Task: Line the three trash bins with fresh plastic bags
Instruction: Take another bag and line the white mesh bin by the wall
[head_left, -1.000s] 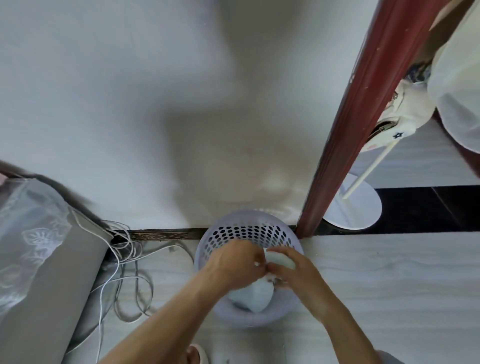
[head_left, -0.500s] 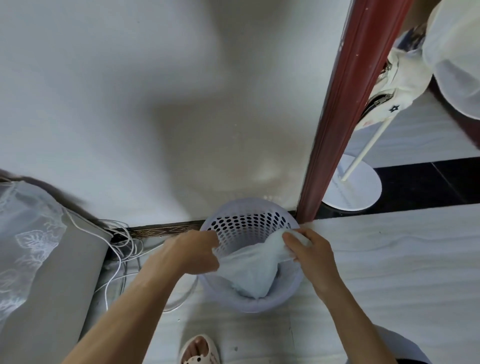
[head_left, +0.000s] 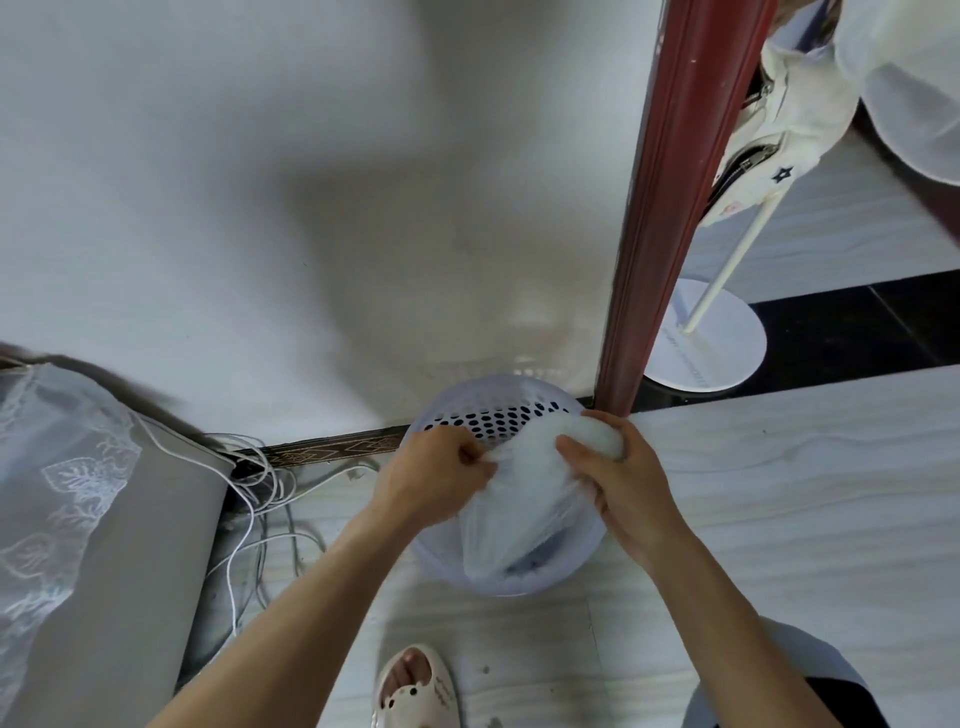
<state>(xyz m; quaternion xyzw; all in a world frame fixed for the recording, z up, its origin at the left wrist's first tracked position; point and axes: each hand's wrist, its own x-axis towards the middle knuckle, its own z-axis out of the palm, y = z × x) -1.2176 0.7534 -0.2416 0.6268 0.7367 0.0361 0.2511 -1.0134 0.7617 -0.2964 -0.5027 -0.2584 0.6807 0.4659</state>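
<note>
A pale lilac perforated trash bin (head_left: 470, 402) stands on the floor against the white wall, beside a red door frame. A thin whitish plastic bag (head_left: 519, 509) hangs down inside it. My left hand (head_left: 436, 475) pinches the bag's upper edge above the bin's left side. Over the bin's right rim, my right hand (head_left: 621, 483) grips a bunched part of the bag's mouth. The bag's bottom reaches the bin's near inner wall. Only this one bin is in view.
A tangle of white cables (head_left: 260, 483) lies left of the bin next to grey furniture draped with lace (head_left: 78, 519). The red door frame (head_left: 660, 218) rises right behind the bin. A white round stand base (head_left: 727, 343) sits beyond it. My slippered foot (head_left: 413, 686) is below.
Both hands were close together over the bin's middle, then pulled the bag's mouth apart. Now the right hand bunches the bag at the right rim and the left sits nearer the centre.
</note>
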